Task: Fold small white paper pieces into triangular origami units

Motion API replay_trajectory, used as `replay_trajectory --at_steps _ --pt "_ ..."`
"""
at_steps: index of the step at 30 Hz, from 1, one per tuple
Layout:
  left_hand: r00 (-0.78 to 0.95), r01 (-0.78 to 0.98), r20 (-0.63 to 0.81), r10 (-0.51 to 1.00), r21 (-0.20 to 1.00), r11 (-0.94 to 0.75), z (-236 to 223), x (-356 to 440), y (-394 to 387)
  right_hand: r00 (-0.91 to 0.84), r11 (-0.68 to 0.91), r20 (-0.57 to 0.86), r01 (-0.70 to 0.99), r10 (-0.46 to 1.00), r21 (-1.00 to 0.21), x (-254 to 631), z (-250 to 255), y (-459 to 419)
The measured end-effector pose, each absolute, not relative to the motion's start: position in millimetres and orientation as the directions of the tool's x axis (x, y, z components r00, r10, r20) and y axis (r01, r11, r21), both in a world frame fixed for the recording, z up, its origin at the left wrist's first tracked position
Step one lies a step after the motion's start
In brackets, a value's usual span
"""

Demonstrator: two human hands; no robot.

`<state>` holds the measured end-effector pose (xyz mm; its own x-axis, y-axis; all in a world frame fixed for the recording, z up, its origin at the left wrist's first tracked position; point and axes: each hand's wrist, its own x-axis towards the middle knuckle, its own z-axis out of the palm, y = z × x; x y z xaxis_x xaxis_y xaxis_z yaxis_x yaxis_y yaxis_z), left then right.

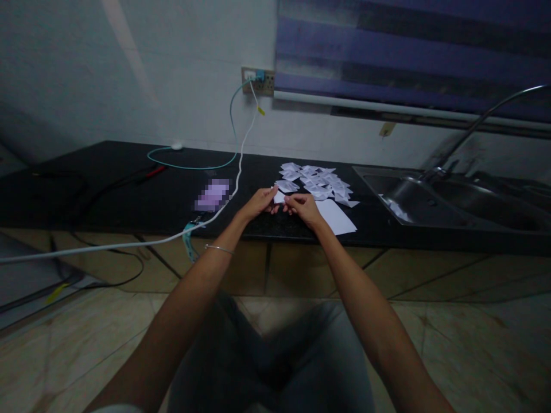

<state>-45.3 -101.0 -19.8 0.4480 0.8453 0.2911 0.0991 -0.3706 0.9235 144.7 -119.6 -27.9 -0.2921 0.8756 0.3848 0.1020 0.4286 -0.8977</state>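
Between my two hands, above the front part of the black counter, is a small folded piece of white paper (279, 197). My left hand (261, 202) pinches its left side, and my right hand (303, 207) grips its right side with thumb and fingers. Just behind them lie several folded white paper pieces (318, 179), spread in a loose cluster. Flat white sheets (336, 218) rest on the counter beside my right hand, close to the front edge. The finer folds of the held paper are too small to make out.
A blurred-out purple phone-like thing (213, 195) lies to the left. A white cable (240, 166) runs from the wall socket (266, 82) across the counter and off its front edge. A teal cable (193, 168) curls behind. At right is a metal sink (413, 201) with a faucet (469, 129).
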Motion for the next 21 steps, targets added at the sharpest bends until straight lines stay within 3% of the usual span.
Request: replay_trajectory --at_steps 8,13,21 --pt "0.598 0.141 0.278 0.752 0.887 -0.44 -17.2 -46.7 -102.3 -0.317 0.474 0.409 0.164 0.856 -0.865 145.7 -25.2 -119.2" --pt "0.555 0.149 0.226 0.8 0.92 -0.363 -18.9 -46.6 -101.9 -0.307 0.443 0.382 0.16 0.872 -0.882 147.0 -25.8 -120.4" --pt "0.509 0.235 0.258 0.821 0.876 -0.421 -25.2 -46.6 -100.1 -0.386 0.377 0.295 0.156 0.874 -0.913 143.8 -25.8 -118.9"
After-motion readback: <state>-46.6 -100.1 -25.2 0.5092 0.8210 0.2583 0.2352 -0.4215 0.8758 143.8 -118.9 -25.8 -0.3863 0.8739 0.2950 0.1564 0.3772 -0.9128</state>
